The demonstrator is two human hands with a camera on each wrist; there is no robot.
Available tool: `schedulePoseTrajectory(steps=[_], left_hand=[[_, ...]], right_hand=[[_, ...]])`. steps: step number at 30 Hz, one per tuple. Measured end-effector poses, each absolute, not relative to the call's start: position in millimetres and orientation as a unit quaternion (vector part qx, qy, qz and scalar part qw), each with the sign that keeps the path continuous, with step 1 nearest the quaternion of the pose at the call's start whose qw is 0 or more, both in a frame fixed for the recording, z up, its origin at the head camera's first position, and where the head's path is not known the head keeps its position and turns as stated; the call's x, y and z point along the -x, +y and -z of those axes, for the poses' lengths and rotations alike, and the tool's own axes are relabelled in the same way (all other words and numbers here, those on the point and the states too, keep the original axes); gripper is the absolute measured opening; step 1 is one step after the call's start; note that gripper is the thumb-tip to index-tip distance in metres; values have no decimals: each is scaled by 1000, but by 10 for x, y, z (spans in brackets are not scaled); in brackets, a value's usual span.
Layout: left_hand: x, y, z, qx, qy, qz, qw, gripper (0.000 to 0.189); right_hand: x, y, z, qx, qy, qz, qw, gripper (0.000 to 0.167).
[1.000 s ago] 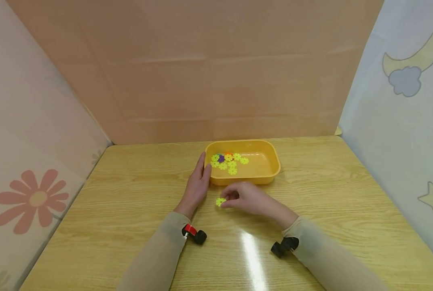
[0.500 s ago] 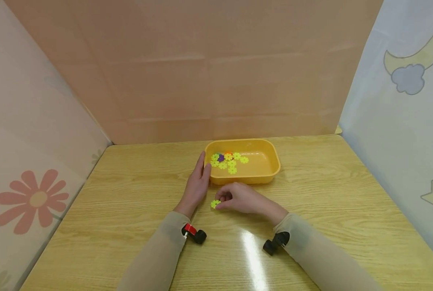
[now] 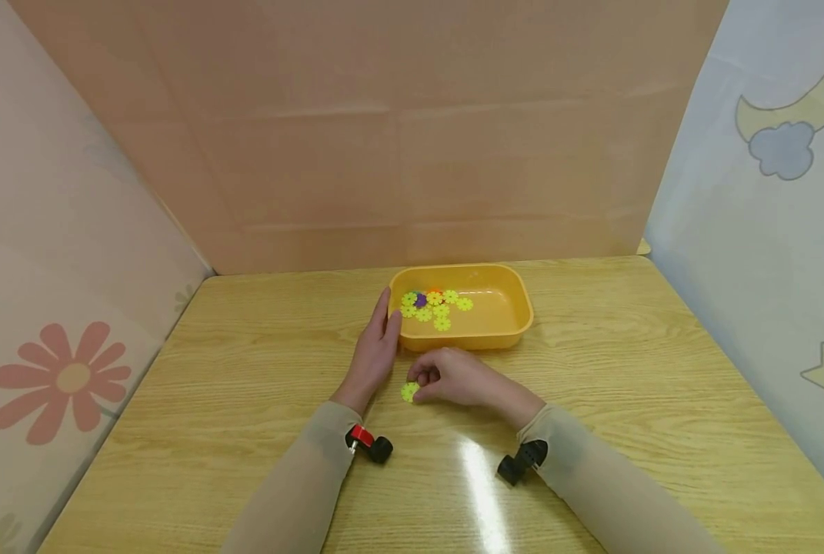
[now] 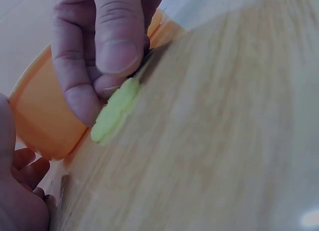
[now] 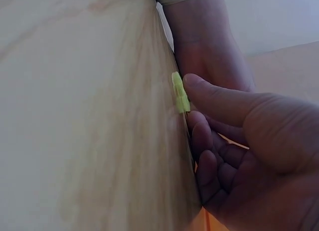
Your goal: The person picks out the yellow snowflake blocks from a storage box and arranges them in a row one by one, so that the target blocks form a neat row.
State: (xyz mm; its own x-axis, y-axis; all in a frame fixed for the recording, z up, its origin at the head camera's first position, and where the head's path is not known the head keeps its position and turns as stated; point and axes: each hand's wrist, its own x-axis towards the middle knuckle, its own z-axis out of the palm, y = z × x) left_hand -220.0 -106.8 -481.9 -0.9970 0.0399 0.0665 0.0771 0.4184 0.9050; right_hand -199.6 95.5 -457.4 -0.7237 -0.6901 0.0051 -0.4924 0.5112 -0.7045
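Observation:
A yellow flower-shaped disc [image 3: 409, 392] lies on the table in front of the tray; the left wrist view shows the disc [image 4: 117, 111] nearly edge-on. My right hand [image 3: 456, 377] is beside it, fingers loosely curled and a fingertip at its edge. In the right wrist view the right thumb [image 5: 214, 99] is next to the disc [image 5: 180, 93], not closed over it. My left hand [image 3: 373, 354] rests with straight fingers against the left end of the yellow-orange tray [image 3: 481, 342], thumb at its near corner. The left hand [image 4: 22, 201] shows only partly in its own wrist view.
Inside the tray's left half lie several yellow flower discs [image 3: 442, 324], with a purple disc [image 3: 421, 301] and some orange one [image 3: 435, 292] among them. The wooden table [image 3: 259, 346] ends at a tan back panel [image 3: 398, 154], with patterned side walls.
The right hand has moved a little left with the disc, which now lies flatter with more of it showing. The left hand and tray have stayed in place.

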Motion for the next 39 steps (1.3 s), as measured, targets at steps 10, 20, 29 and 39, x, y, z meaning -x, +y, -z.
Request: schedulePoseTrajectory(steps=[10, 20, 29, 39], left_hand=[[2194, -1084, 4836, 35, -842, 539, 14, 72], [2173, -1086, 4839, 35, -842, 538, 14, 72], [2201, -1074, 4837, 36, -841, 539, 19, 65], [2218, -1062, 4820, 29, -844, 536, 22, 65]], right_hand=[[2002, 969, 4562, 335, 858, 351, 166, 16], [2006, 975, 4619, 350, 854, 353, 153, 14], [2021, 984, 4635, 358, 851, 357, 142, 15], [1994, 950, 4556, 327, 866, 346, 154, 15]])
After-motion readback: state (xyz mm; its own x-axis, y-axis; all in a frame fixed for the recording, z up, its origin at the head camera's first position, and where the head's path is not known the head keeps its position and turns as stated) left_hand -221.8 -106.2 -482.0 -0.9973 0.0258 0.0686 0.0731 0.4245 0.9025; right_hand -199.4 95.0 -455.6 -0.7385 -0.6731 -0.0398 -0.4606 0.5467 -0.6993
